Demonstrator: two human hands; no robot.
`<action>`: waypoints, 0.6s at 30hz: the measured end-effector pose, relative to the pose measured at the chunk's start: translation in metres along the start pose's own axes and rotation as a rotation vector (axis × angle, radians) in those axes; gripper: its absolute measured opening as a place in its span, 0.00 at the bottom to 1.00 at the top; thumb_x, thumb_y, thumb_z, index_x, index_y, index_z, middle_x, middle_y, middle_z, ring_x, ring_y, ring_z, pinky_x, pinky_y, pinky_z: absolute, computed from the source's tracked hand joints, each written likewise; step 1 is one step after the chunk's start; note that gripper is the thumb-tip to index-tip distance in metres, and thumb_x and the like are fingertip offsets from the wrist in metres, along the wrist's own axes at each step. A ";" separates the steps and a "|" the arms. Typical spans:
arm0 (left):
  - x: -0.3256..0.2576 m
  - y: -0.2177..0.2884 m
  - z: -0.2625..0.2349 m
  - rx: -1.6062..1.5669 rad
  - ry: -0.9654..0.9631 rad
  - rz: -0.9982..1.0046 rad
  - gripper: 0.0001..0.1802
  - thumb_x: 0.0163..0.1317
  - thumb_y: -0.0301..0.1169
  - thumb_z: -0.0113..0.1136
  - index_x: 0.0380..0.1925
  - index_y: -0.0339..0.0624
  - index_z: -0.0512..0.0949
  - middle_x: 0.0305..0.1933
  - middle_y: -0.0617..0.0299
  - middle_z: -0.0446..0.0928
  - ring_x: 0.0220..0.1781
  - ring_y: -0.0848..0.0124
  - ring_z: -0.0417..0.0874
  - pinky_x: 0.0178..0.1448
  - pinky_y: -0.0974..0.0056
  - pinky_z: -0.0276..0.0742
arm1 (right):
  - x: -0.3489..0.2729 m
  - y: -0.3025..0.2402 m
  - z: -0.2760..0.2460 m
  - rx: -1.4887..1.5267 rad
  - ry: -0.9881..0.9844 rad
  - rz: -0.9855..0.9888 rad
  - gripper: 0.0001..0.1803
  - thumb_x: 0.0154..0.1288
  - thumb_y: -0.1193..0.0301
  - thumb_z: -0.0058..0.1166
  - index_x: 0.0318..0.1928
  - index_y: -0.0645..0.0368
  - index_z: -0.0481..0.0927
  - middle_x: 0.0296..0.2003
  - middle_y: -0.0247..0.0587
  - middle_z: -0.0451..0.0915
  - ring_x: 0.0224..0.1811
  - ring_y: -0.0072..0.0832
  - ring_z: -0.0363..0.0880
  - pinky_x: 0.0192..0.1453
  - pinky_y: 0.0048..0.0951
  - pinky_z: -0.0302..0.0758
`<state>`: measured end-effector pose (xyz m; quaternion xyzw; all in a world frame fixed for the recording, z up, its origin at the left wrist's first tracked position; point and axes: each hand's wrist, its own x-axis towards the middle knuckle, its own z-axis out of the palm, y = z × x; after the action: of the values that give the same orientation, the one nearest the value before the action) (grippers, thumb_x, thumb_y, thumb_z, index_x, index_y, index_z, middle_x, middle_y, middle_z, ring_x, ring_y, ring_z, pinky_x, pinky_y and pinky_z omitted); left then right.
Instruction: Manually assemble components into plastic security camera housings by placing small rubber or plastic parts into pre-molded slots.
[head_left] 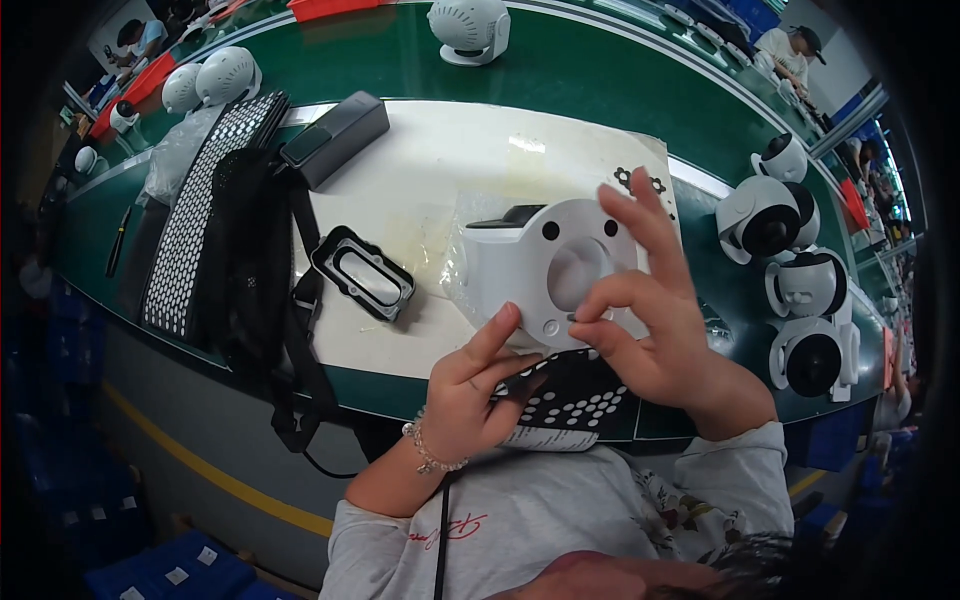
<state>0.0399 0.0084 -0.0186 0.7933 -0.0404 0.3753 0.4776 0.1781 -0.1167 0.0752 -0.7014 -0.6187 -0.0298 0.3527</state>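
A white camera housing (500,270) lies on the pale mat, its round base with a central opening turned up. Two black round pads (551,231) sit on the base's far side. At its near edge my right hand (650,320) pinches a small dark piece, apparently a round pad, between thumb and index finger; the other fingers are raised. My left hand (475,385) closes on a black sheet with rows of white dots (570,395) below the housing. Its index finger points up to the housing's near left side. The fingers partly hide the sheet.
Left of the housing are a metal part in a black frame (365,275), a dark grey box (340,135), black straps (300,330) and more dotted sheets (205,215). White cameras (765,215) stand at the right and another white camera (470,30) at the back. Black cut-outs (640,182) lie on the mat.
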 end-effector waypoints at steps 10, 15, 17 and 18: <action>-0.002 -0.002 0.001 -0.010 0.007 0.006 0.15 0.37 0.15 0.59 0.31 0.33 0.78 0.58 0.46 0.65 0.33 0.66 0.81 0.38 0.68 0.77 | -0.009 -0.003 0.014 -0.111 -0.113 0.065 0.08 0.58 0.65 0.51 0.29 0.54 0.76 0.64 0.50 0.52 0.69 0.47 0.40 0.66 0.45 0.35; -0.002 -0.001 0.001 -0.026 0.010 -0.026 0.14 0.38 0.15 0.58 0.31 0.33 0.78 0.58 0.47 0.65 0.33 0.67 0.81 0.39 0.68 0.77 | -0.029 0.003 0.018 -0.449 0.016 -0.212 0.11 0.59 0.60 0.49 0.35 0.52 0.79 0.60 0.49 0.60 0.66 0.48 0.47 0.65 0.44 0.38; -0.001 -0.001 0.001 -0.013 0.009 -0.008 0.14 0.38 0.15 0.58 0.30 0.32 0.78 0.58 0.47 0.65 0.33 0.67 0.81 0.39 0.68 0.76 | -0.035 0.001 0.015 -0.582 0.036 -0.304 0.13 0.59 0.59 0.49 0.37 0.52 0.80 0.59 0.49 0.62 0.66 0.48 0.49 0.65 0.44 0.39; 0.000 -0.001 0.000 0.002 0.008 0.009 0.13 0.38 0.15 0.58 0.30 0.32 0.77 0.58 0.47 0.65 0.34 0.67 0.81 0.39 0.68 0.76 | -0.038 -0.001 0.014 -0.460 0.044 -0.176 0.12 0.57 0.60 0.51 0.36 0.51 0.80 0.57 0.47 0.64 0.65 0.47 0.51 0.65 0.44 0.41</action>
<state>0.0403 0.0085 -0.0194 0.7921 -0.0419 0.3806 0.4754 0.1634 -0.1418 0.0471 -0.7057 -0.6466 -0.2157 0.1933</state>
